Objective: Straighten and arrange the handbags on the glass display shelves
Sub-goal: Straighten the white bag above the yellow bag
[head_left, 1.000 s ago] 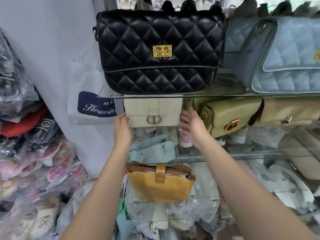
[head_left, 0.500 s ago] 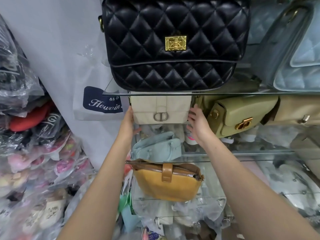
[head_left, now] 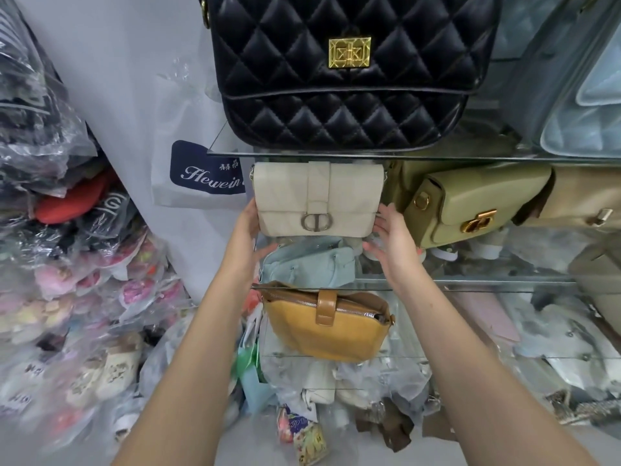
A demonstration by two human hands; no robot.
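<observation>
A cream handbag (head_left: pixel 316 198) with a silver round clasp sits just under the top glass shelf (head_left: pixel 369 154). My left hand (head_left: pixel 247 235) presses against its left end and my right hand (head_left: pixel 391 235) against its right end, so both hold it between them. A black quilted handbag (head_left: pixel 342 72) with a gold clasp stands on the top shelf above. An olive green handbag (head_left: pixel 470 205) is right beside the cream one. Below are a pale blue bag (head_left: pixel 309 264) and a mustard yellow bag (head_left: pixel 327 326).
A light blue quilted bag (head_left: pixel 581 105) stands at top right and a tan bag (head_left: pixel 591 200) at mid right. Plastic-wrapped goods (head_left: pixel 67 264) pile up on the left. A white carrier bag with a navy label (head_left: pixel 205 169) hangs by the shelf. Wrapped items lie on the floor.
Both hands have closed in on the ends of the cream handbag and it now sits further forward. The camera has moved nearer and tilted down.
</observation>
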